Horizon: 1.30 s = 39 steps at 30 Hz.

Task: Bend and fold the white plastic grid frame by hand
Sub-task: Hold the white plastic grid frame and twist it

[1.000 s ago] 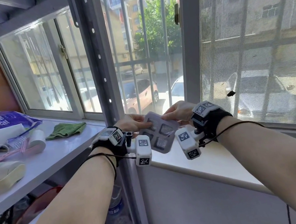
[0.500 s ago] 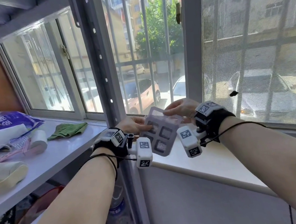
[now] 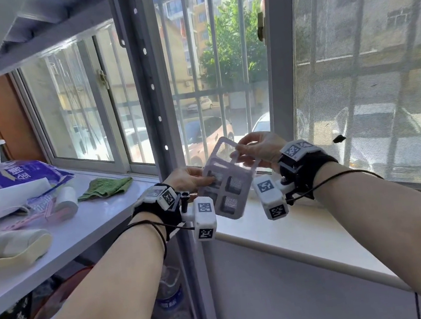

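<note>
Held in mid-air above the near edge of the sill (image 3: 304, 230), just right of the grey post (image 3: 155, 107): the grid (image 3: 230, 183), tilted, upper end toward the window. Upper panel an open frame, seen through to the street; lower panels filled with mesh. Already creased across the middle, by the look of it, upper panel angled away from the lower block.

Left hand (image 3: 189, 179) at the grid's left edge, fingers (image 3: 210, 179) pinching the lower block, thumb on the near face over a mesh cell. Right hand (image 3: 258, 147) at the top right, fingers (image 3: 240, 148) pinching the upper frame's bar. Both closed on the plastic, none spread. Wrist markers on both arms hanging just below the grid, close to its lower corners.

Judged mid-fold: hinge line started, panels not yet brought flat together.

Risks from here:
- Snapping a thin bar, if bent sharply anywhere but the crease or twisted by unequal pull from the two hands.
- Slipping from the right pinch; only a narrow bar held, smooth plastic, springy when loaded. Likely result: a drop onto the sill or down beside the post toward the bottle (image 3: 169, 296) below.
- Mesh pushed out of a cell by the left thumb, if pressed harder for leverage.
- Lower corner catching on a wrist marker during the swing, stalling the fold.

Shelf (image 3: 100, 222) at left, with its cloth (image 3: 104, 186) and clutter, well apart and not in play.
</note>
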Tool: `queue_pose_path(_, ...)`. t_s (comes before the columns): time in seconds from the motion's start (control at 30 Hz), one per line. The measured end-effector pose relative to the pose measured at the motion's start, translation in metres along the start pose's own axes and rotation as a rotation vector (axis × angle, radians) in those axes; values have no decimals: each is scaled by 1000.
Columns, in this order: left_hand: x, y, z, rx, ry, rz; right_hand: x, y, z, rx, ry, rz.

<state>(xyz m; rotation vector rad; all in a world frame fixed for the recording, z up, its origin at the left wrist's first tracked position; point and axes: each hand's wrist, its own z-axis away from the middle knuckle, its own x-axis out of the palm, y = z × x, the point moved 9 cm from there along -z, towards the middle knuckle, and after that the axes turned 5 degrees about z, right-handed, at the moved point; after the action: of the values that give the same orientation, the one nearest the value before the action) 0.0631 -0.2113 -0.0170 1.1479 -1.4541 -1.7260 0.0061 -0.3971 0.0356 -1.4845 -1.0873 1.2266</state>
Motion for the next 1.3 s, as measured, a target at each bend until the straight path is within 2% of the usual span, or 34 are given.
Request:
queue_pose_path(0.2, -8, 3, 12, 32, 47, 32, 11, -10, 3, -88, 37, 5)
queue_pose_path(0.6, -1, 1, 21, 1, -82, -105, 19, -17, 9, -99, 22, 141)
queue_pose_path(0.8, -4, 0, 23, 10, -49, -32, 28, -8, 13, -13, -113, 226)
queue_pose_path(0.9, -3, 3, 25, 3, -54, -39, 26, -15, 14, -89, -48, 218)
queue_pose_path(1.07, -1, -1, 30, -37, -73, -115, 18, -25, 15, -188, 41, -7)
queue_pose_path(1.3, -13, -7, 32, -25, 12, -115, 2, -35, 21, -257, 177, -89)
